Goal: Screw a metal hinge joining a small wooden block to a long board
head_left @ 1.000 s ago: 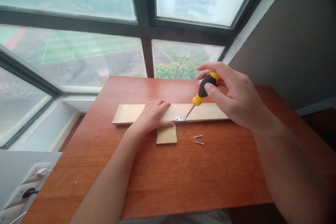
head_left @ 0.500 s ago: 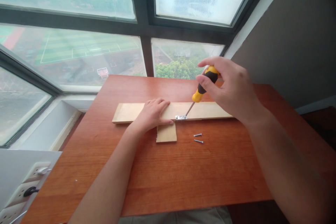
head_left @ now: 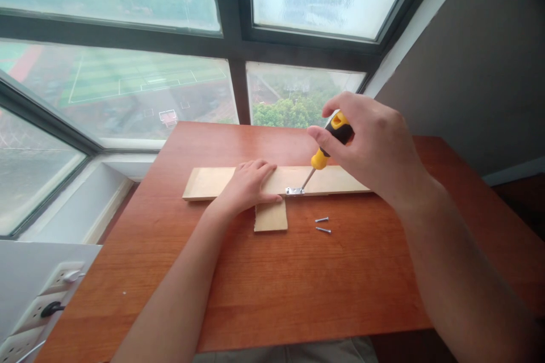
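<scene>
Aslant, yellow-and-black screwdriver [head_left: 320, 157] in right hand [head_left: 377, 144], fingers curled around it, tip at small silver metal plate [head_left: 293, 191], left hand [head_left: 250, 184], thumb spread from fingers, on long pale wooden board [head_left: 208, 182]

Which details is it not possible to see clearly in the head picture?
Head view, now:
Screwdriver: tip too small to show how it meets the metal plate.
Long board: right end hidden behind the right hand.
Short board: junction with the long board mostly covered by the left hand.
Screws: threads too small.

board [head_left: 293, 177] on table [head_left: 319, 278], screws [head_left: 323, 230] before, window [head_left: 238, 50] behind
</scene>
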{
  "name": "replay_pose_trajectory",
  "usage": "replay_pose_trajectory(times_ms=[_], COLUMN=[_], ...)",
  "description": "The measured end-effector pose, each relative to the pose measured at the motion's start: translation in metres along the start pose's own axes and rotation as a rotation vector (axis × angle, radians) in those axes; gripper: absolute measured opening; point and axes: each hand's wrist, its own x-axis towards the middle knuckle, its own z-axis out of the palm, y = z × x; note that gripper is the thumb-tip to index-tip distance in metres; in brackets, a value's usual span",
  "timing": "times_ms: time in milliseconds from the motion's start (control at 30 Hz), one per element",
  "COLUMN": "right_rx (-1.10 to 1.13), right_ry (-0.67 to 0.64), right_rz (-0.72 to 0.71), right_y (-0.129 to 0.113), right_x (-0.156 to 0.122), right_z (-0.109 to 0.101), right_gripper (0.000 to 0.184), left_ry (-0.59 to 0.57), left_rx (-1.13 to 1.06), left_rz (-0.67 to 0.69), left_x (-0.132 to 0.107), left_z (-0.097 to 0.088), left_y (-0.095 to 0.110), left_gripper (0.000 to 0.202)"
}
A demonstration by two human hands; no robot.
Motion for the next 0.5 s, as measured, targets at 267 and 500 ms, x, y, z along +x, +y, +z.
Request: replay_pose_trajectory(times_ms=[267, 500], right_rx=[0.176, 0.198], right_ry=[-0.14, -0.082], right_rz=[-0.048, 0.038], right_y=[-0.0013, 0.002], right_x=[0.0014, -0.0019], right_z=[-0.0025, 0.0003], right_gripper=[0.023, 0.033], left_ry=[0.002, -0.003], left_rx=[-0.004, -0.005], left_rz=[-0.006, -0.01], left_x=[-0.0003, 0.0003], left_z=[-0.0003, -0.0002], left_y=[0.0004, 0.0005], left_gripper=[0.071, 0.072])
